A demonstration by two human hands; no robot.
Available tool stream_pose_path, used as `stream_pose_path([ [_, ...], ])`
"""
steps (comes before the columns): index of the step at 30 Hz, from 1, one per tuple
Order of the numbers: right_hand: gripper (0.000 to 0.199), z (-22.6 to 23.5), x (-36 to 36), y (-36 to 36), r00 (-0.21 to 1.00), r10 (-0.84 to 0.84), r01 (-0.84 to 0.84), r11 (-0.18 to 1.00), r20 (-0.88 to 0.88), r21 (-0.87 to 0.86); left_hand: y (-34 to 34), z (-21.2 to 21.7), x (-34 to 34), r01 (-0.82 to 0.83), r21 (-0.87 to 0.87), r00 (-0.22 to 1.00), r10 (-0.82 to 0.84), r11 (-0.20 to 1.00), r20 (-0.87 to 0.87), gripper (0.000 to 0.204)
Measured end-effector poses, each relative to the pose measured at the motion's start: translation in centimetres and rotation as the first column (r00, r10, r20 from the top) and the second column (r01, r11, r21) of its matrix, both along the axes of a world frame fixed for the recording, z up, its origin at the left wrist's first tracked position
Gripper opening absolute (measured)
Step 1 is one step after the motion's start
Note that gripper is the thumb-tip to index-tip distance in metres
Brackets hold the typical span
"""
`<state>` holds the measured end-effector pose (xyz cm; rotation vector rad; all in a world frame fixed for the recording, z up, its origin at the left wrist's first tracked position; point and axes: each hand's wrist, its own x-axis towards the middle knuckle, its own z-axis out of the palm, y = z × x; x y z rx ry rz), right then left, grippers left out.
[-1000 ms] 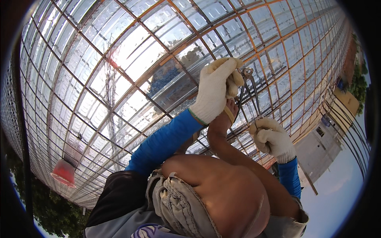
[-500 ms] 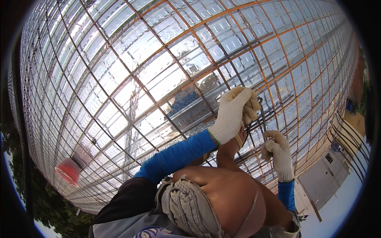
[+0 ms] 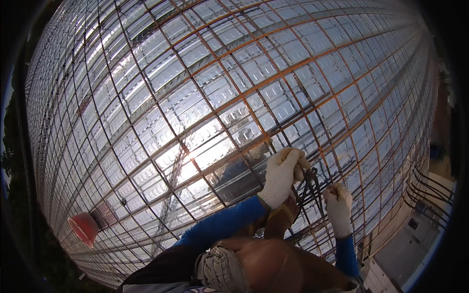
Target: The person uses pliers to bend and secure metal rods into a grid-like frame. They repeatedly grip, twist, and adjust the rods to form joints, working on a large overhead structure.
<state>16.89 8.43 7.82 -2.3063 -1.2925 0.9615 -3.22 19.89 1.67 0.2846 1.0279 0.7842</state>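
My left hand (image 3: 281, 178), in a white knit glove, is closed with bent fingers over the steel bar mesh (image 3: 251, 113). What it pinches is hidden. Close beside its fingertips is the dark head of a pair of pincers (image 3: 311, 175), with its handles spread apart. My right hand (image 3: 338, 210), gloved alike, is curled at the outer handle, though the grip itself is partly hidden. Blue sleeves (image 3: 227, 222) cover both forearms. Beneath my left wrist shows my foot in a sandal with a yellow strap (image 3: 283, 211).
Shiny ribbed metal decking (image 3: 215, 88) lies under the rusty mesh. A red plastic container (image 3: 83, 228) sits at the far left. Dark bar ends (image 3: 432, 188) stick out at the right edge, near a pale wall (image 3: 405, 244). My bent bare knees (image 3: 268, 261) are close in front.
The view has shifted, so both hands and my knees sit lower in the picture. The pincers' handles now show spread apart. The scene looks darker.
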Motion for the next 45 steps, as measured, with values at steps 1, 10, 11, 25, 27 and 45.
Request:
stream_pose_path([
  [1,0.022,0.0,0.5,0.1,0.949,-0.236,0.243,0.97,-0.21,0.003,0.2,-0.6,0.2,-0.048,-0.042,0.998,0.05,0.998,0.03,0.03],
  [10,0.022,5.0,-4.4,1.0,0.871,0.491,-0.49,0.868,-0.015,-0.082,4.1,1.0,-2.2,0.086,-0.036,0.996,-0.084,0.996,0.041,0.026],
  [11,0.02,4.1,-4.0,1.3,0.833,0.534,-0.513,0.843,0.143,-0.158,3.8,1.1,-2.3,0.107,-0.033,0.994,-0.106,0.994,0.03,0.026],
  [25,0.024,2.3,-5.6,-0.9,0.965,0.198,-0.169,0.971,-0.174,0.167,5.0,-1.5,-2.2,-0.159,-0.275,0.887,0.26,0.948,0.382,0.024],
  [27,0.021,3.4,-5.7,0.9,0.929,0.368,-0.367,0.93,0.048,-0.018,5.4,-0.4,-2.4,-0.141,-0.213,0.93,0.203,0.967,0.306,0.024],
  [45,0.043,-1.0,-6.0,1.5,0.949,0.022,-0.049,0.996,-0.314,-0.076,1.7,-0.3,0.4,0.031,0.02,0.974,-0.035,0.999,0.226,0.034],
])
